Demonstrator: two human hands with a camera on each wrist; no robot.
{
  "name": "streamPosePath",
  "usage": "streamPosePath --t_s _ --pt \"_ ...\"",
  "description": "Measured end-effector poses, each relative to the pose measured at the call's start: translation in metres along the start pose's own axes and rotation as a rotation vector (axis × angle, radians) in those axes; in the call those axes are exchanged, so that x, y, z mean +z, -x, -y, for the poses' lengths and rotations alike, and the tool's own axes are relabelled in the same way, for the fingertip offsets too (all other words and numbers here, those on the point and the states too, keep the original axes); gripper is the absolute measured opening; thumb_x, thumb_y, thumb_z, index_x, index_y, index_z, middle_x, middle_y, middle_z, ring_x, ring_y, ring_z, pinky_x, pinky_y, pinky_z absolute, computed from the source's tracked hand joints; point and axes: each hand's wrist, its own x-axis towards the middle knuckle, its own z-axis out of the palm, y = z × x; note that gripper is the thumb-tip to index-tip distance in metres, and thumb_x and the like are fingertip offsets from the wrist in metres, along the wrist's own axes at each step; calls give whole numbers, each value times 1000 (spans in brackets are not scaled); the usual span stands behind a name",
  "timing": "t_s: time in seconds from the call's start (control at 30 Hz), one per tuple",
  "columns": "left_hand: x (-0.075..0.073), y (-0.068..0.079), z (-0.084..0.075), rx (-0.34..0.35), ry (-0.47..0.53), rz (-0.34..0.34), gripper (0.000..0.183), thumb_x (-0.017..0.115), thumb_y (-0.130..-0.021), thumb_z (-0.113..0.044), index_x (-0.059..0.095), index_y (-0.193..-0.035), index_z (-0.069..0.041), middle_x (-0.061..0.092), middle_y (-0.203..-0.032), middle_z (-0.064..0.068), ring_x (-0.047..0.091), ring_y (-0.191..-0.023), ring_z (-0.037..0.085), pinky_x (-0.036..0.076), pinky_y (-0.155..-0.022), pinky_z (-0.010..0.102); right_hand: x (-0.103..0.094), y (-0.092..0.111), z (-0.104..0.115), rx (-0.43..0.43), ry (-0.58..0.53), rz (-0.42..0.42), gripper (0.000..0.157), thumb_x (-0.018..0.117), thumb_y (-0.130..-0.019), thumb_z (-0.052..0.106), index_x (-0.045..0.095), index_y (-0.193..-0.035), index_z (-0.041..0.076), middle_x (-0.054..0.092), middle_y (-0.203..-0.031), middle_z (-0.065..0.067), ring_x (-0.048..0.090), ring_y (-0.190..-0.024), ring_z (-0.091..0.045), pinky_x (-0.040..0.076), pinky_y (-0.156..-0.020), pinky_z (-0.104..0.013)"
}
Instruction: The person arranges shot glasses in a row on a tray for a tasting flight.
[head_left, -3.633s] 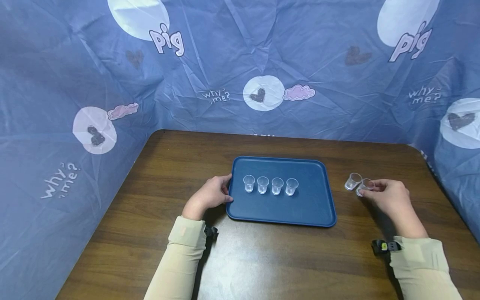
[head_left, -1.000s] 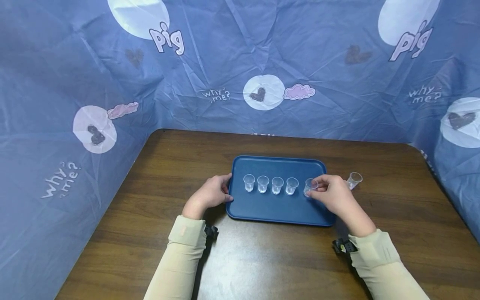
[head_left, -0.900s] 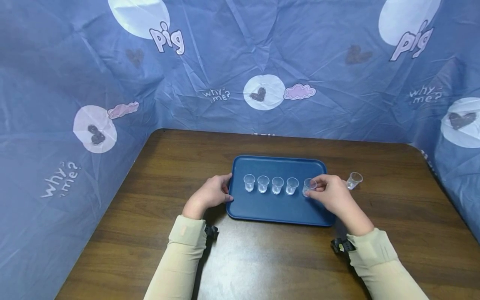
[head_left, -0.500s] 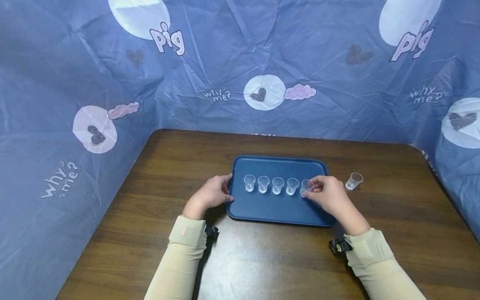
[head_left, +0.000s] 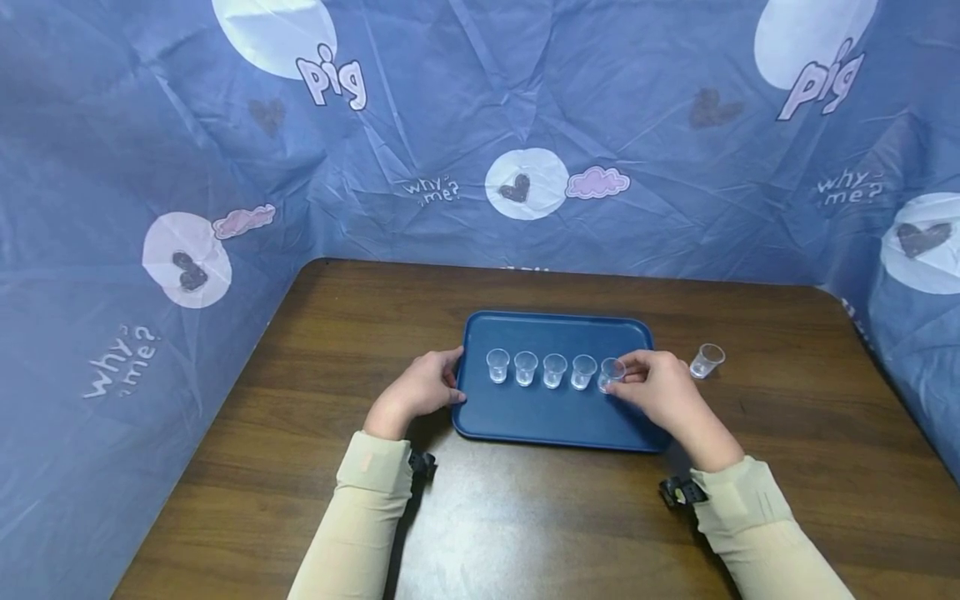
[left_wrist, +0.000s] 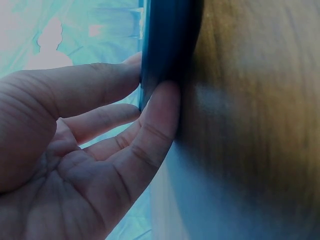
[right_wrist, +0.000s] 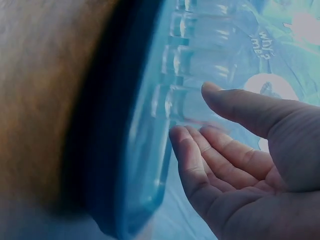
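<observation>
A blue rectangular tray [head_left: 555,425] lies on the wooden table, bearing a row of several small clear plastic cups [head_left: 526,369]. My left hand [head_left: 416,387] grips the tray's left edge; its fingertips meet the rim [left_wrist: 150,65] in the left wrist view. At the right end of the row, my right hand [head_left: 663,387] holds a clear plastic cup [head_left: 609,379] between thumb and fingers, upright and close beside its neighbour. In the right wrist view this cup [right_wrist: 192,105] appears at the tray surface, partly behind the fingers.
One more clear cup [head_left: 707,361] stands on the wooden table [head_left: 315,492], right of the tray and beyond my right hand. A blue printed cloth [head_left: 420,108] hangs behind the table and along both sides.
My right hand brought a cup from the table at right onto the tray, then slid it slightly left toward the row. The left hand stays on the tray edge.
</observation>
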Motion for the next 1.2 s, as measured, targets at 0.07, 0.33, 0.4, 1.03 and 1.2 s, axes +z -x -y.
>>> streamPosePath --t_s 0.07,0.33,0.4,1.03,1.2 --pt "0 0 0 2 0 0 79 82 -83 2 41 -151 8 62 -82 7 60 -75 19 50 -78 36 -4 2 0 -6 -13 9 32 82 -87 11 70 -112 -6 72 -99 -15 70 -90 -27 58 -74 -39" --pt "0 0 0 -5 -1 4 80 81 -84 1 40 -152 7 62 -83 6 60 -76 19 50 -78 36 -23 11 -3 -44 -14 -43 36 80 -89 8 68 -117 -11 71 -106 -24 70 -96 -34 57 -76 -43" --pt "0 -1 0 -5 0 5 80 81 -84 1 40 -152 7 62 -83 6 60 -76 19 50 -78 35 -27 13 -5 -41 0 -71 36 80 -89 9 68 -117 -10 71 -106 -23 70 -95 -33 57 -75 -42" --pt "0 -2 1 -1 1 3 79 81 -85 1 40 -152 7 62 -83 6 59 -76 19 50 -78 37 -66 24 -29 -23 52 -286 43 83 -88 20 70 -118 -7 73 -103 -21 71 -84 -18 46 -62 -13" --pt "0 -1 1 -1 2 2 79 81 -84 1 40 -152 7 62 -83 6 59 -76 19 50 -79 37 -75 26 -37 -1 60 -322 44 82 -88 22 70 -118 -7 73 -102 -21 58 -76 8 44 -62 -12"
